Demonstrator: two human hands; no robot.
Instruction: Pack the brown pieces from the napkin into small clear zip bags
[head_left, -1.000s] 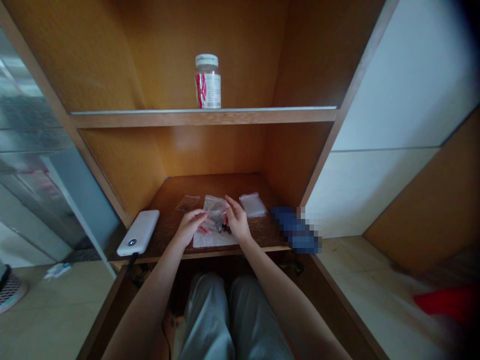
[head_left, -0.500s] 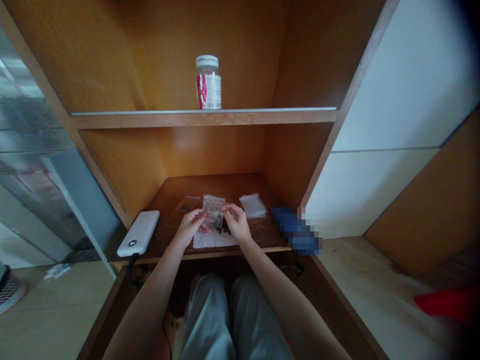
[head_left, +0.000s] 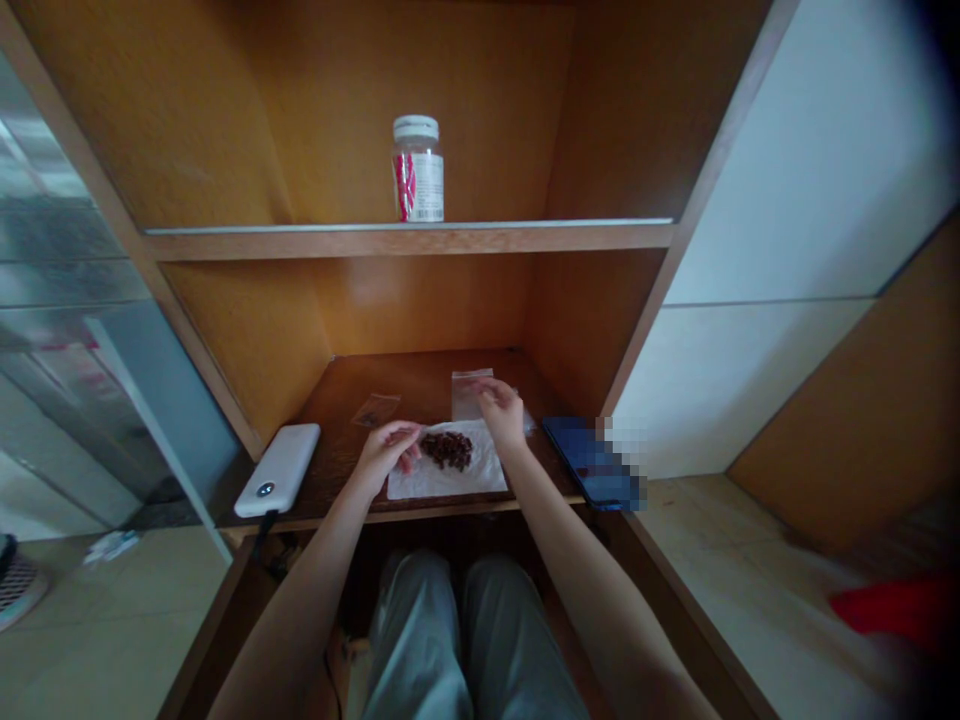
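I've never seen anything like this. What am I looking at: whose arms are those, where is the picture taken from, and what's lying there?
There is no machine here. These are a person's bare arms, filmed by a camera on their head looking down. On a wooden shelf lies a white sheet with a pile of small dark pieces on it. The right hand touches a clear plastic bag. The left hand is beside the pile, holding nothing I can make out. A white power bank and a small clear bag lie nearby.
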